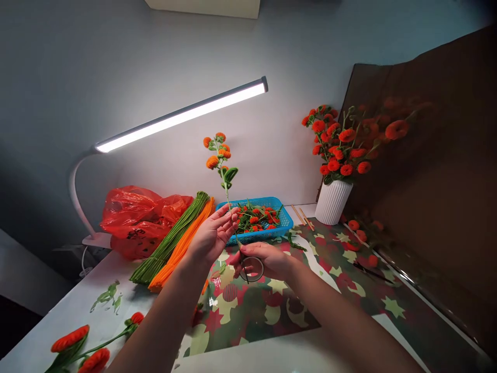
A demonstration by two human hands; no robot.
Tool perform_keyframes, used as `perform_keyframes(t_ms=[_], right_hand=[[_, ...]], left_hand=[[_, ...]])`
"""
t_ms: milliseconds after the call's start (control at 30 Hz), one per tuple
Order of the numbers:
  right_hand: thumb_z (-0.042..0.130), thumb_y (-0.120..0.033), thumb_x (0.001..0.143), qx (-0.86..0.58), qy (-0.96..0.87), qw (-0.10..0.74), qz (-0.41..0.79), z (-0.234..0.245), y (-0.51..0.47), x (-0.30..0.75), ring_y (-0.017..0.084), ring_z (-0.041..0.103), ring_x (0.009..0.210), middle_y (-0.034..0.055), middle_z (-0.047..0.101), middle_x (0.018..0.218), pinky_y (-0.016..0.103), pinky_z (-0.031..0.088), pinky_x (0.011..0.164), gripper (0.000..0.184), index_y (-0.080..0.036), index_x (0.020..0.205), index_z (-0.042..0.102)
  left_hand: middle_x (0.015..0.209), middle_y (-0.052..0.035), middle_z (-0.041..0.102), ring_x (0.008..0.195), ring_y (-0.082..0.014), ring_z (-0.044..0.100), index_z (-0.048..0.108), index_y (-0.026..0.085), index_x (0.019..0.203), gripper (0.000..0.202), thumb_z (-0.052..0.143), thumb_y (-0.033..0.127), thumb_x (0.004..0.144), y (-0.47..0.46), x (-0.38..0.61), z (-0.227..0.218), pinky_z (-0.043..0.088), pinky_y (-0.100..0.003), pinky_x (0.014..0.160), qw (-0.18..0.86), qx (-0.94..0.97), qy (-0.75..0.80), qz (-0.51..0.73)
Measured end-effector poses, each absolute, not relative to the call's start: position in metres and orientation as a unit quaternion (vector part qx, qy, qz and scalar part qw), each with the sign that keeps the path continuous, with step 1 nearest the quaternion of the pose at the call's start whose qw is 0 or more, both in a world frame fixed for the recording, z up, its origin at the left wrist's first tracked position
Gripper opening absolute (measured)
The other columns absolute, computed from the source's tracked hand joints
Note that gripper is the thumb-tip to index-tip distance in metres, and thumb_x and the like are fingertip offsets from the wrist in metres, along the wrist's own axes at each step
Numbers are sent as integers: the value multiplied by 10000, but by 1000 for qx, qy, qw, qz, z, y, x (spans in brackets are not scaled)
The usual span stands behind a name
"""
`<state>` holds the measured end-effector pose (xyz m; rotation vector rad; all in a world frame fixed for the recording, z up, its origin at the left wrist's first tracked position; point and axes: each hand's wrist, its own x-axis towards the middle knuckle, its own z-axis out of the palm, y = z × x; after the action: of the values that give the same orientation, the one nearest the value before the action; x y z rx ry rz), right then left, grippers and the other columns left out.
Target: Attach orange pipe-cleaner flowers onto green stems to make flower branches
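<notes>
My left hand [213, 233] pinches the thin green stem of a pipe-cleaner flower sprig [219, 155] and holds it upright; the sprig carries several small orange blossoms and a green leaf. My right hand [264, 260] sits lower, closed on the bottom end of the same stem together with a small roll of tape [252, 269] looped at its fingers. Both hands hover over a patterned mat [295, 305] with red, green and yellow stars.
A blue basket [285, 220] of small flowers stands behind the hands. Bundles of green and orange pipe cleaners [174, 241] and a red plastic bag [135, 217] lie left. A white vase of orange flowers [334, 199] stands right, a lamp bar [182, 115] overhead. Finished flowers [77, 347] lie near left.
</notes>
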<state>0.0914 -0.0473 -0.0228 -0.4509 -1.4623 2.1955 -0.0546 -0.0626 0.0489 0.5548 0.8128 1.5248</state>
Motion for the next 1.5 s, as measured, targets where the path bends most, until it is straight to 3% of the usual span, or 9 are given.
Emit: perform_keyframes(t_ms=[200,333,467,633,833,1033,1167,1367,1500], right_hand=[[650,-539,710,-218,-624,347,665,-8,-53,90,120,523,611,-14,556,541,307,413,721,414,-128,696,694],[638,-532,714,-253,-679,368,583,5,-60,94,150,560,691,26,634,660,302,430,709,393,-147,647,680],[616,-512,745,-215,-657,325,646,4,-60,95,139,555,644,26,620,628,307,413,710,398,-132,644,674],[567,-457,821,-159,-596,273,738,-13,-55,93,135,575,716,37,644,751,319,358,770,351,-142,918,689],[604,-422,803,-169,-588,293,734,-14,-55,92,140,568,727,45,635,760,304,354,749,304,-129,815,686],[631,-439,764,-175,-601,305,718,-6,-61,89,141,557,685,43,631,698,290,383,714,333,-118,788,716],[610,-426,789,-175,-612,305,709,-9,-59,89,147,557,706,40,625,681,302,386,742,328,-123,820,729],[616,-410,800,-170,-612,307,709,-17,-54,91,148,566,757,44,635,725,284,375,727,302,-125,803,718],[579,-495,806,-179,-567,283,753,-19,-54,90,137,574,703,57,642,711,277,375,694,398,-112,787,685]], left_hand=[[813,-80,692,516,-55,599,599,89,927,213,563,-35,759,-64,-53,45,519,-150,481,537,297,387,688],[786,-74,688,500,-47,586,607,75,914,201,567,-41,755,-65,-49,44,502,-130,457,530,294,385,696],[745,-45,672,492,-44,587,587,94,882,200,481,-53,800,-64,-49,47,501,-120,451,591,244,337,691],[767,-31,670,547,-49,627,578,108,880,236,413,-54,833,-66,-48,48,542,-131,534,633,215,280,689],[810,-34,682,675,-86,664,603,114,904,222,482,-43,804,-69,-42,47,574,-197,648,632,251,265,683],[859,-41,701,603,-54,623,628,124,841,208,572,-51,742,-67,-44,46,510,-138,545,619,244,326,672],[693,-1,667,540,-64,598,650,138,893,224,596,-17,741,-68,-48,46,500,-162,497,629,257,343,649],[654,-15,667,521,-63,613,643,114,914,253,563,-55,743,-65,-51,46,518,-140,506,613,256,341,665],[702,-34,677,549,-71,636,614,105,901,208,502,-39,801,-60,-54,45,539,-146,523,617,224,321,682]])
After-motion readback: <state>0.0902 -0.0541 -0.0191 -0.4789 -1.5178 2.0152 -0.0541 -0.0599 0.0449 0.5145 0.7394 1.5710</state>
